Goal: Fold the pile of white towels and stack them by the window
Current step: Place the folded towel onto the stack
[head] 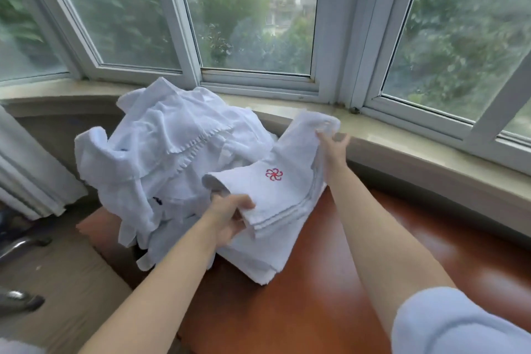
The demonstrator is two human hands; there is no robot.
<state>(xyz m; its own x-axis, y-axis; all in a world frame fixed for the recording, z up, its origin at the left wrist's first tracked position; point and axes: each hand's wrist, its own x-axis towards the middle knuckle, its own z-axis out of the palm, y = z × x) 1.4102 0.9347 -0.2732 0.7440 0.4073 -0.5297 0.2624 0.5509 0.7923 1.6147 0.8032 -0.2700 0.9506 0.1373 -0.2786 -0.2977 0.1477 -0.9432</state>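
Note:
A folded white towel with a red flower logo (283, 181) is held up above the table, tilted toward the window. My left hand (230, 217) grips its near edge, thumb on top. My right hand (333, 145) holds its far right edge near the sill. Under it lies a flat folded white towel (253, 261) on the wooden table. A big crumpled pile of white towels (166, 158) sits to the left, reaching up to the window sill.
The red-brown wooden table (330, 282) runs along a beige stone window sill (416, 152) under a bay window (258, 23). A white curtain (26, 175) hangs at far left, with a chair's metal parts (17, 244) below it.

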